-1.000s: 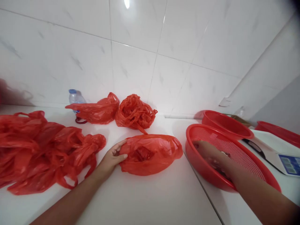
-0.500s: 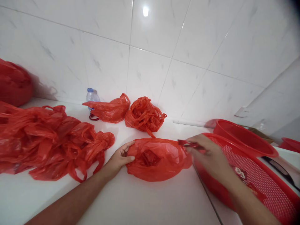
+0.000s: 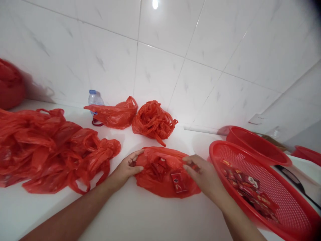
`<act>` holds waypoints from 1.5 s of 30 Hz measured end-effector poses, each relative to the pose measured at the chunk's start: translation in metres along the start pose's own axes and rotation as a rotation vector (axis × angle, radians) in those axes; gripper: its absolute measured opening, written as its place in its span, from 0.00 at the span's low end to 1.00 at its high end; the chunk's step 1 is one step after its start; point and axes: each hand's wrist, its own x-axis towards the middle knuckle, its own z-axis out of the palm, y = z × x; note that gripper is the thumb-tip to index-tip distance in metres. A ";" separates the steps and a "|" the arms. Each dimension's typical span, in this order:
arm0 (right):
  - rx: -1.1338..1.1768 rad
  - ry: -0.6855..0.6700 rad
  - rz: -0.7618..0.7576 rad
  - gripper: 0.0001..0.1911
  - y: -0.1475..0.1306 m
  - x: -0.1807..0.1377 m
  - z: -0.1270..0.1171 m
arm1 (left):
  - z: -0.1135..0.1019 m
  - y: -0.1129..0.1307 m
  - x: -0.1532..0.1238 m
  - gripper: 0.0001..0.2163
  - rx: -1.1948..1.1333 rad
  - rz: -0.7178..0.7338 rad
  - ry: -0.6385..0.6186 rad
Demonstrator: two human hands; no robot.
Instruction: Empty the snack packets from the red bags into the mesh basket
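Observation:
A red plastic bag (image 3: 155, 189) lies spread open on the white table before me. Inside it are small red packets, one of them a flat packet (image 3: 177, 183) with white print. My left hand (image 3: 127, 170) is closed on the bag's left rim, thumb on the inner side. Over the right side of the bag, my right hand (image 3: 204, 175) has its fingers curled. Something red shows between them; I cannot tell if it is a packet or the bag. To the right, a red mesh basket (image 3: 288, 201) holds a heap of red packets (image 3: 248, 189).
Crumpled red bags (image 3: 57, 150) pile up at the left. By the tiled wall stand a plastic bottle (image 3: 94, 98), a red bag (image 3: 117, 115) and a bunched red bag (image 3: 155, 118). Behind the basket are a red basin (image 3: 260, 145) and a black-handled item (image 3: 291, 177).
My right hand has moved left and down from the basket side to over the bag. A printed packet now lies inside the bag. My left hand keeps hold of the rim.

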 end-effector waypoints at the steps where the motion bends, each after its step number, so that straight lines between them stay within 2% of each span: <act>1: 0.016 0.005 0.007 0.09 0.001 -0.005 -0.001 | 0.000 0.000 0.000 0.32 0.006 -0.001 0.003; 7: 0.068 0.123 0.123 0.10 0.011 -0.035 -0.010 | 0.002 0.005 -0.001 0.32 0.047 -0.033 0.020; 9: 0.035 0.085 0.122 0.10 0.010 -0.045 -0.009 | 0.002 0.005 -0.001 0.32 0.055 -0.033 0.018; 12: -0.127 -0.062 0.031 0.08 0.001 -0.057 0.002 | 0.001 0.003 -0.001 0.33 0.067 -0.019 0.002; 15: -0.388 -0.159 0.008 0.11 -0.005 -0.059 0.021 | 0.001 0.001 -0.001 0.33 0.089 -0.011 0.025; 18: -0.581 -0.161 0.069 0.13 -0.002 -0.053 0.039 | 0.001 0.001 -0.001 0.33 0.104 -0.017 0.040; 22: -0.666 -0.150 0.123 0.16 0.004 -0.048 0.052 | 0.001 0.001 -0.001 0.33 0.105 -0.018 0.031; 25: -0.660 -0.136 0.144 0.17 0.003 -0.048 0.056 | 0.000 0.001 0.000 0.34 0.100 -0.018 0.032; 30: -0.559 -0.027 0.185 0.19 -0.005 -0.044 0.052 | 0.000 0.001 0.000 0.34 0.097 -0.033 0.028; 37: -0.412 0.054 0.061 0.20 -0.011 -0.032 0.048 | -0.001 0.001 0.000 0.34 0.105 -0.022 0.030; 42: -0.332 0.096 0.031 0.14 -0.010 -0.042 0.052 | 0.000 0.002 -0.001 0.34 0.111 -0.016 0.027; 45: -0.240 0.150 0.023 0.10 -0.008 -0.055 0.046 | 0.001 0.004 -0.001 0.34 0.103 -0.038 0.025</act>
